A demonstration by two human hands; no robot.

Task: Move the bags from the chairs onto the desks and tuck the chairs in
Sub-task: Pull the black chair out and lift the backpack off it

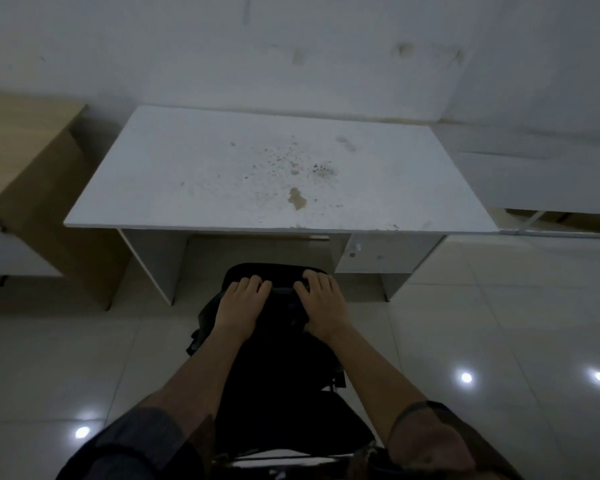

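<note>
Black and poorly lit, the bag [274, 341] sits on a chair [336, 379] whose frame shows only as slivers beneath it, so where bag ends and seat begins is hard to tell. Left hand [241, 303] and right hand [321, 299] lie side by side on the bag's top, fingers curling over its far edge; their tips are hidden. Beyond the hands stands the stained white desk [222, 174], its drawer [371, 254] dim.

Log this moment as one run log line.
left hand: on black bag | right hand: on bag | white desk: bag not yet there
</note>
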